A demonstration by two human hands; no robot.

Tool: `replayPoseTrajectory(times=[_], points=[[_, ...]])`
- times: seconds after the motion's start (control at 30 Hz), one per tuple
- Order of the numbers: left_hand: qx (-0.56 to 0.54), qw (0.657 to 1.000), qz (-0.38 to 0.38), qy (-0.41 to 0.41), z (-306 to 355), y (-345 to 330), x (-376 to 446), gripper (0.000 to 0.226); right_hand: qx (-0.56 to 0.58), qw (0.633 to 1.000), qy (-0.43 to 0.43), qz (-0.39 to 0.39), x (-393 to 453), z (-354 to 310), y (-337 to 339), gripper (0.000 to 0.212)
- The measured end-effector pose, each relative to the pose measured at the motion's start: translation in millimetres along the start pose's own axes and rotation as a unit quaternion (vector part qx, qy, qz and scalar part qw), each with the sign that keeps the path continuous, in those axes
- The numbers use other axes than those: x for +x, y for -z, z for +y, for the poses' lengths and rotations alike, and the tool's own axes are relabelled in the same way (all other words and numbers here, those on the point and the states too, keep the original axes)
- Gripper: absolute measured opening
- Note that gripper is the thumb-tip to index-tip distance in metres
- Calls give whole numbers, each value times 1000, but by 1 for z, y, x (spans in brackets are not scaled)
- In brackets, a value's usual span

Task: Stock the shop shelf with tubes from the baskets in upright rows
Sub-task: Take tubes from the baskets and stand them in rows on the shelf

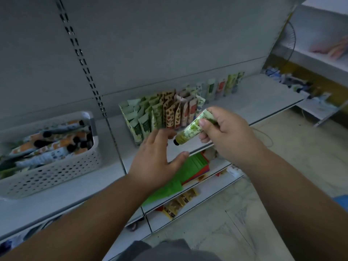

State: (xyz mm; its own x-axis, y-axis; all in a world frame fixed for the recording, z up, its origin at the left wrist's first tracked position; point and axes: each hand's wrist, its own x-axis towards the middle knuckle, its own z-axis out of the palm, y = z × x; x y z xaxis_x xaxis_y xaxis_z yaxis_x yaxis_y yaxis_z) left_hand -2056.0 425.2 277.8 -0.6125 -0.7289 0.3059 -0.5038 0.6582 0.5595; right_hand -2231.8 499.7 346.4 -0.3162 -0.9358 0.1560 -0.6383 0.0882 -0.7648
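Observation:
My right hand (226, 136) grips a green leaf-patterned tube (190, 129) by its flat end, black cap pointing down-left, just in front of the shelf (263, 97). My left hand (156, 159) is open and empty, fingers spread, just left of the cap and not touching it. Behind both hands, rows of upright tubes (162, 113) stand on the shelf, green ones at left, brown and red ones at right. More upright tubes (220, 85) line the back wall farther right. A white perforated basket (56, 166) at left holds several loose tubes lying flat.
A slotted upright (90, 78) divides the shelf bays. Below, a lower shelf holds green and red packs (188, 168) and small brown packets (180, 202). Another shelving unit with clutter (301, 85) stands at right. The tiled floor (282, 185) spreads at lower right.

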Motion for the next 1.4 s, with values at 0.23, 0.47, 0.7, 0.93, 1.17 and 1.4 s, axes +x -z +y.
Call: replayPoseTrajectory(times=[0.23,0.47,0.7,0.93,1.17,1.4], points=[[47,995,23,82,-18,-17,27,48,-75,989,110,-65,92,13,-5,17],[97,977,44,186,-17,-42,23,47,-187,933,272,-144,152,16,-41,18],[117,958,79,250,-8,-56,18,48,-211,897,336,-195,168,17,-49,16],[121,949,110,271,-3,-64,17,45,-239,873,350,-241,170,7,-49,15],[123,947,120,272,-3,-64,22,45,-271,871,339,-232,172,14,-51,16],[100,946,142,275,-1,-54,23,41,-214,880,383,-183,163,0,-41,31]])
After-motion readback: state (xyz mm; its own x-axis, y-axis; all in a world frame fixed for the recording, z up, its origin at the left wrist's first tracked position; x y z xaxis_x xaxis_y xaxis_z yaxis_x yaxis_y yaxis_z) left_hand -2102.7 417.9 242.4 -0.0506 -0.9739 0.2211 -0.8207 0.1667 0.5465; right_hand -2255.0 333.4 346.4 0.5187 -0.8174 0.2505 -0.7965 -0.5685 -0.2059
